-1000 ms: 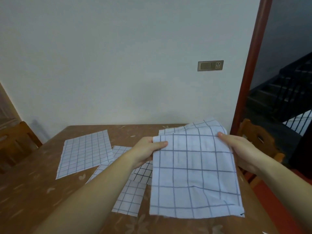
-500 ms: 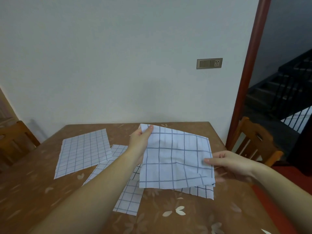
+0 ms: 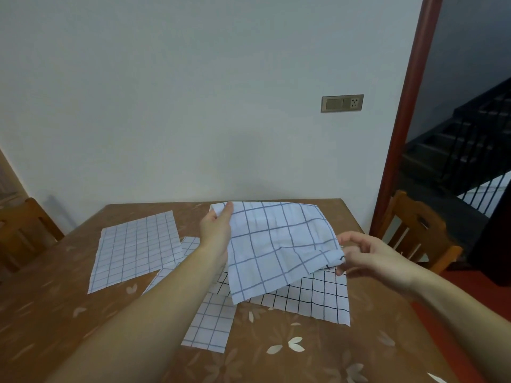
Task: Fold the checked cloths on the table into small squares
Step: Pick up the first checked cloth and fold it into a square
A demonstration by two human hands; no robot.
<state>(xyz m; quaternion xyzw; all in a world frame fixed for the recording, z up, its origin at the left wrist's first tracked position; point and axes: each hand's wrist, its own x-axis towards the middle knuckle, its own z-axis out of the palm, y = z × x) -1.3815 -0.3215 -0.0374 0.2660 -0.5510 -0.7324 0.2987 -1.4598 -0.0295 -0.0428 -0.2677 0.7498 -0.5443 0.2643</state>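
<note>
A white cloth with wide blue-grey checks (image 3: 276, 244) hangs in the air above the table, folded over. My left hand (image 3: 217, 230) pinches its far left corner. My right hand (image 3: 367, 258) pinches its near right edge with curled fingers. Under it lies a white cloth with black checks (image 3: 312, 297), flat on the brown table (image 3: 318, 355). A blue-checked cloth (image 3: 137, 248) lies flat at the left. Another blue-checked cloth (image 3: 211, 327) sticks out from beneath my left forearm.
The table top has a pale flower pattern and reaches the white wall at the back. A wooden chair (image 3: 417, 233) stands at the right by a red-brown door frame (image 3: 403, 120). Part of another chair (image 3: 22, 230) shows at the left.
The held cloth came down from in front of me and went from hanging full length to folded over. My right hand dropped low to the right edge; my left stayed on the far corner.
</note>
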